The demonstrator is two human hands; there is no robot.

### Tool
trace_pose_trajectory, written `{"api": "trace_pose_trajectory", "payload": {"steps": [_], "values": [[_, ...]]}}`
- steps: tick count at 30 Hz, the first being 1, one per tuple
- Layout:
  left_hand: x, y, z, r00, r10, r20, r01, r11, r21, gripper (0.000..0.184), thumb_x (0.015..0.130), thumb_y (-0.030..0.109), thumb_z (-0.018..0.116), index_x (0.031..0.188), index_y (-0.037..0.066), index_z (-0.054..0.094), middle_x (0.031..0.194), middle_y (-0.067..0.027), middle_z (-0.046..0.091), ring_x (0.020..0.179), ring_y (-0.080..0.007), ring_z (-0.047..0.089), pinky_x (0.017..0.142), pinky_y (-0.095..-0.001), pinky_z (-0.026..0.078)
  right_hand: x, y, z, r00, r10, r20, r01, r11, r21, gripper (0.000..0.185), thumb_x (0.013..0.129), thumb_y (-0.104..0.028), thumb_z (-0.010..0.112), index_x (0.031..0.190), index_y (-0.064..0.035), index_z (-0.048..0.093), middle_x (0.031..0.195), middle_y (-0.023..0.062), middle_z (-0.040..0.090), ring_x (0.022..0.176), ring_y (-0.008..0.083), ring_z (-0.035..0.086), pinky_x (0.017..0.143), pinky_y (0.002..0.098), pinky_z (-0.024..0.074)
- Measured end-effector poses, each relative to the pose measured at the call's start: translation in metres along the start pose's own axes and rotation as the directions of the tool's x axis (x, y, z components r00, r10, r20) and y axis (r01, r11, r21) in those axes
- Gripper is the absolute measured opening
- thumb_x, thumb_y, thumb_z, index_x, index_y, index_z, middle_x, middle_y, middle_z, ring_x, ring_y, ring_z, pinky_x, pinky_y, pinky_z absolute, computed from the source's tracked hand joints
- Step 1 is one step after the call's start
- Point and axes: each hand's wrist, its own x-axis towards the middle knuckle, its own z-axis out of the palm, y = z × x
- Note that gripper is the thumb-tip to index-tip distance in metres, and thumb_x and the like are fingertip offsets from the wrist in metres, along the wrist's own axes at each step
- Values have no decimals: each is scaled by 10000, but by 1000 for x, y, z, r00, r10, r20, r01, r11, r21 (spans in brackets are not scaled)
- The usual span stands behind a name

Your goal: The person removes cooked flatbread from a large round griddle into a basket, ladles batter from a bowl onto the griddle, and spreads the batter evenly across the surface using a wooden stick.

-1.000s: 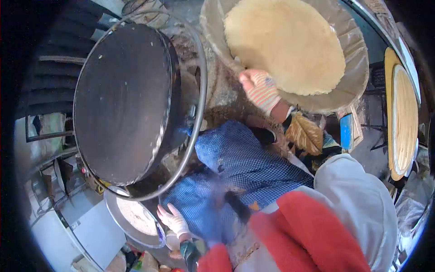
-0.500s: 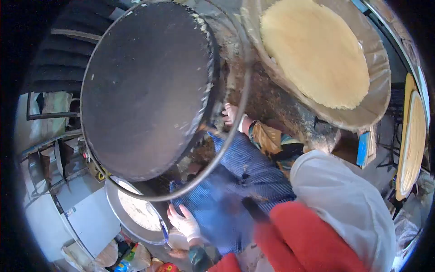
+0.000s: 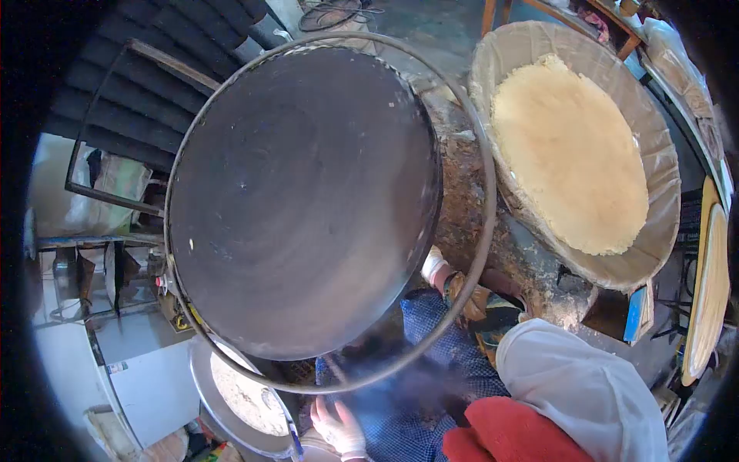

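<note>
A large round black griddle [image 3: 300, 200] fills the middle, its surface bare but for small specks, with a metal ring [image 3: 491, 192] around it. Below its lower edge, my left hand [image 3: 339, 430], in a pale glove, has its fingers apart and holds nothing. It is beside a metal bowl [image 3: 202, 379] of whitish batter [image 3: 248, 394]. My right hand [image 3: 433, 264], in a light glove, is at the griddle's lower right edge; its fingers are mostly hidden there. At the upper right, a lined round basket [image 3: 662, 181] holds a pale yellow, flat round mass [image 3: 570, 158].
Blue checked cloth [image 3: 423, 308] covers my lap. A wooden round board [image 3: 707, 296] stands at the far right, near a blue block [image 3: 635, 314]. White cabinets [image 3: 158, 396] are at the lower left. A dark metal frame [image 3: 108, 196] juts out at left.
The view has shifted, bringing the whole griddle into sight. My right hand has moved from beside the basket to the griddle's edge. My left hand remains near the bowl with fingers apart.
</note>
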Motion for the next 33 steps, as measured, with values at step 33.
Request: {"api": "trace_pose_trajectory", "payload": {"steps": [33], "values": [[-2, 2, -1, 999, 5, -34, -7, 997, -72, 455, 838, 165, 607, 1262, 41, 496, 1231, -224, 492, 1139, -394, 472, 980, -459, 377, -72, -27, 0, 953, -40, 301, -92, 908, 410, 464, 888, -440, 537, 1223, -138, 428, 868, 159, 572, 559, 278, 536, 570, 386, 504]]}}
